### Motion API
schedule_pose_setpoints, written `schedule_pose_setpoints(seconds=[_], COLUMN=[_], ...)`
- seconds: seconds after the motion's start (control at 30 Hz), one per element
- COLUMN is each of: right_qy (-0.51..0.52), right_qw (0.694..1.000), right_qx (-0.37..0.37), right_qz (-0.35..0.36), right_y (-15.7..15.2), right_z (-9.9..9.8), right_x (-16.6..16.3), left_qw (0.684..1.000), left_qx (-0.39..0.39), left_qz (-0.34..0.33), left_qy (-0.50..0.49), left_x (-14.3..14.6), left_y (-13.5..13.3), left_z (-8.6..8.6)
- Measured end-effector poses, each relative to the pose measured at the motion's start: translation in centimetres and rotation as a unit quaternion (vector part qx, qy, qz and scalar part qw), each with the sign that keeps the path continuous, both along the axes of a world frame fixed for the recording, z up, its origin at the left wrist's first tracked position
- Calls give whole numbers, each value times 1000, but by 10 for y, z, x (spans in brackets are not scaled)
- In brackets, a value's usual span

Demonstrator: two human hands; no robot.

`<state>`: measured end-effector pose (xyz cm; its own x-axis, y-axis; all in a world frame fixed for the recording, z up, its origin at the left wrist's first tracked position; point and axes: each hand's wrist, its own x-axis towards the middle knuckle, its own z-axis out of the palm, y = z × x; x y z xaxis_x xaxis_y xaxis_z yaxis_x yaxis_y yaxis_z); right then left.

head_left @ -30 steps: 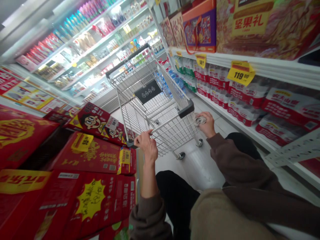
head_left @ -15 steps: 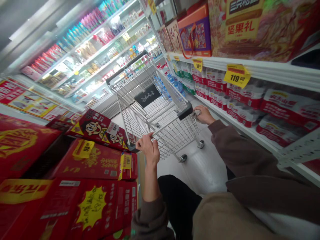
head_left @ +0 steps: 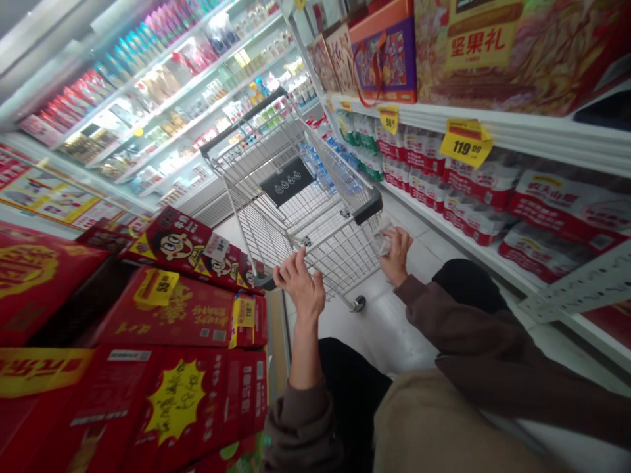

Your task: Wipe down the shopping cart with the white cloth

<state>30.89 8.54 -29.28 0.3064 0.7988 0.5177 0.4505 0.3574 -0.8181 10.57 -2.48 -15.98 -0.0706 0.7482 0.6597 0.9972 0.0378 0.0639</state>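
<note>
A wire shopping cart (head_left: 369,207) with dark plastic corners stands tilted in my view, its basket holding nothing I can see. My left hand (head_left: 302,284) is at the near left corner of the cart, fingers apart and slightly bent over the near bar; contact is unclear. My right hand (head_left: 396,255) is just off the near right corner, fingers closed on a crumpled whitish wad (head_left: 382,240), perhaps tissue or cloth. A black placard (head_left: 287,182) hangs on the far side of the basket.
Stacked red gift boxes (head_left: 172,315) line my left. On the right, a white shelf (head_left: 542,135) carries boxed gifts above bottled water packs (head_left: 473,213). A lit refrigerated display (head_left: 182,85) stands beyond the cart. Pale tiled floor (head_left: 394,328) shows below.
My right hand has come off the cart's near corner and drawn back towards me, with the whitish wad now plainer. My left fingers have loosened and spread. My leg shows farther right.
</note>
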Motion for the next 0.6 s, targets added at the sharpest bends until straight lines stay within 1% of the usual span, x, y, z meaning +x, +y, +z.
schedule_pose_setpoints(seconds=[0.07, 0.1, 0.17, 0.23, 0.3, 0.33, 0.4, 0.5, 0.53, 0.6], right_qy=[-13, -15, -15, -29, -59, -73, -91, -91, -85, -72], right_qw=[999, 999, 1000, 999, 997, 996, 994, 994, 995, 997], right_qx=[-16, -21, -12, 16, 43, 51, 48, 11, 2, -1], right_qz=[24, 25, 4, -14, -2, 9, 33, 54, 52, 37], right_y=[-9, -12, -13, -10, -6, -6, -7, -12, -13, -12], right_z=[-14, -18, -14, -4, 2, 1, -10, -32, -35, -33], right_x=[-4, -2, 2, 5, 4, 2, 0, 3, 6, 10], left_qw=[1000, 1000, 998, 998, 998, 997, 994, 990, 989, 987], left_qx=[14, 17, 19, 7, -28, -53, -98, -128, -132, -140], left_qz=[7, 12, 20, 27, 19, 10, -8, -5, 1, 9], left_qy=[-10, -21, -48, -63, -58, -53, -48, -61, -67, -74], left_x=[7, 12, 24, 42, 63, 74, 92, 108, 111, 113], left_y=[-1, -1, -2, -1, 2, 4, 10, 21, 24, 28], left_z=[-9, -15, -27, -41, -55, -62, -74, -87, -90, -94])
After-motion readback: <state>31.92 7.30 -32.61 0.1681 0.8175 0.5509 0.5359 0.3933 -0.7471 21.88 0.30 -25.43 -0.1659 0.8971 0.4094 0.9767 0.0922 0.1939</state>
